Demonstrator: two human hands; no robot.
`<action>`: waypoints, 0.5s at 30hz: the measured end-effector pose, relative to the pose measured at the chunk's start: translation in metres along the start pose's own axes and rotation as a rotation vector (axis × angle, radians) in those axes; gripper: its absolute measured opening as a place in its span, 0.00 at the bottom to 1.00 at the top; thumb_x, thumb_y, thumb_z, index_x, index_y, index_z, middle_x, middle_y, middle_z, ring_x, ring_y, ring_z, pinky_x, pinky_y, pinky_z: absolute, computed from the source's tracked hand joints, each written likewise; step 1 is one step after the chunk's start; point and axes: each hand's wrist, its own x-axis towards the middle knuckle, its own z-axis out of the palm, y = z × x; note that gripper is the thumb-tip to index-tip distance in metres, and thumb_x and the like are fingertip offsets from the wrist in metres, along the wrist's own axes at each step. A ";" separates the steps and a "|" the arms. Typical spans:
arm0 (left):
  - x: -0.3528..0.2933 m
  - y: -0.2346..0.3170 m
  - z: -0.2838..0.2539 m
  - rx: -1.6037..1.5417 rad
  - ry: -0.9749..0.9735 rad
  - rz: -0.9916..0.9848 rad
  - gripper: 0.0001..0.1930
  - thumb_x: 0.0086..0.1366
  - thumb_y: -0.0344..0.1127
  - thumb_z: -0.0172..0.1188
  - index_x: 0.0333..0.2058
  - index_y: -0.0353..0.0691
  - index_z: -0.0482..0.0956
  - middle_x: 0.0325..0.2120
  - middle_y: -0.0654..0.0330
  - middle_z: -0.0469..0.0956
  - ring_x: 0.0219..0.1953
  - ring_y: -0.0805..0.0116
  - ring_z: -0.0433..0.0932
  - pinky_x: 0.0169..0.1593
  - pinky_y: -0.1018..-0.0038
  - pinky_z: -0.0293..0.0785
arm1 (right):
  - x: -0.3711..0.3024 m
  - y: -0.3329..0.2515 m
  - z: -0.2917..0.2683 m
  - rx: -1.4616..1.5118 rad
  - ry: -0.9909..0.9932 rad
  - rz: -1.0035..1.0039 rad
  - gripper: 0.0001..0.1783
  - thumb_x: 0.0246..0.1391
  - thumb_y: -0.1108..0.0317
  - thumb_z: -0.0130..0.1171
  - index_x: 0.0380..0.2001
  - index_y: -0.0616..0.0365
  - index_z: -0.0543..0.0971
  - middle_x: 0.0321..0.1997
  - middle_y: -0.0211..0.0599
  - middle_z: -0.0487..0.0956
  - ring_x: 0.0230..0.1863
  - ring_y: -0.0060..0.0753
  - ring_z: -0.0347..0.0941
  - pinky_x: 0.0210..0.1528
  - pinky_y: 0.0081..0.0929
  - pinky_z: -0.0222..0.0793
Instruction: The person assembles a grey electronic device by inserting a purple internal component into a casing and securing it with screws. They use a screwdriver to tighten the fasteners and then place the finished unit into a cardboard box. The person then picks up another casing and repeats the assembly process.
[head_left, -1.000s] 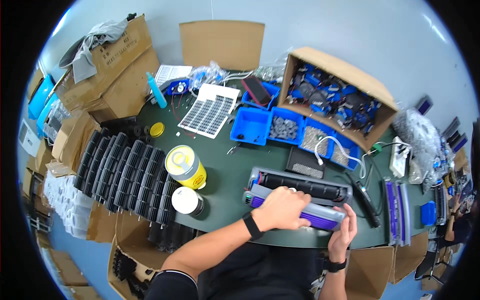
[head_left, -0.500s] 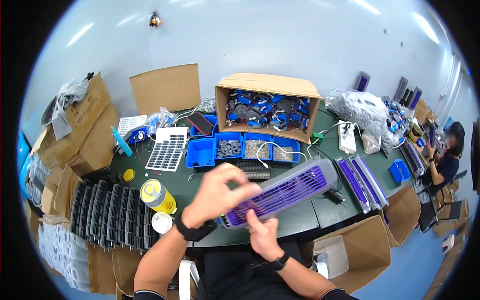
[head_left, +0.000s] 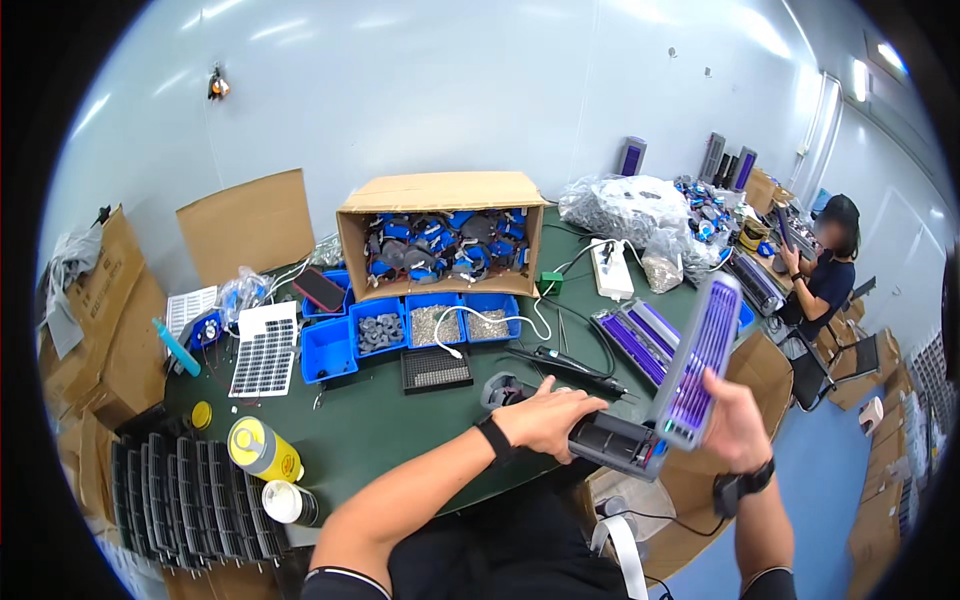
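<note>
Green table (head_left: 370, 430), near edge: grey housing (head_left: 628, 462) — open, black roller (head_left: 608, 437) inside, left hand (head_left: 552, 420) clasping its middle. Right hand (head_left: 735, 425) grips the purple-slatted cover (head_left: 700, 360) at the housing's right end — contact unclear. Judged partway: roller in, cover not on.

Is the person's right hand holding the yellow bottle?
No, the right hand holds a grey part with purple slats, while the yellow bottle stands on the green table.

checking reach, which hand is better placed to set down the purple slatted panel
Right, likely: the right hand holds the purple slatted panel, while the left hand is on the dark housing.
</note>
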 end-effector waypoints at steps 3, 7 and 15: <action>0.007 -0.012 -0.004 -0.062 0.132 0.026 0.52 0.47 0.52 0.82 0.68 0.38 0.68 0.52 0.46 0.78 0.56 0.38 0.76 0.64 0.49 0.65 | 0.016 -0.041 -0.001 -0.024 -0.002 -0.040 0.20 0.76 0.58 0.52 0.59 0.61 0.76 0.58 0.47 0.85 0.58 0.45 0.84 0.62 0.52 0.81; -0.015 -0.015 -0.002 -0.073 0.460 -0.144 0.60 0.49 0.61 0.81 0.74 0.39 0.60 0.51 0.39 0.76 0.56 0.36 0.75 0.61 0.53 0.71 | 0.061 -0.068 0.039 -0.145 0.054 -0.175 0.17 0.72 0.61 0.61 0.57 0.58 0.78 0.54 0.40 0.85 0.56 0.42 0.84 0.60 0.51 0.82; -0.164 -0.044 -0.009 -0.947 1.547 -0.323 0.28 0.79 0.55 0.57 0.59 0.32 0.76 0.29 0.64 0.79 0.26 0.74 0.81 0.34 0.76 0.80 | 0.140 -0.009 0.227 -0.119 -0.460 -0.070 0.16 0.72 0.58 0.61 0.56 0.55 0.81 0.51 0.34 0.87 0.52 0.35 0.85 0.57 0.47 0.81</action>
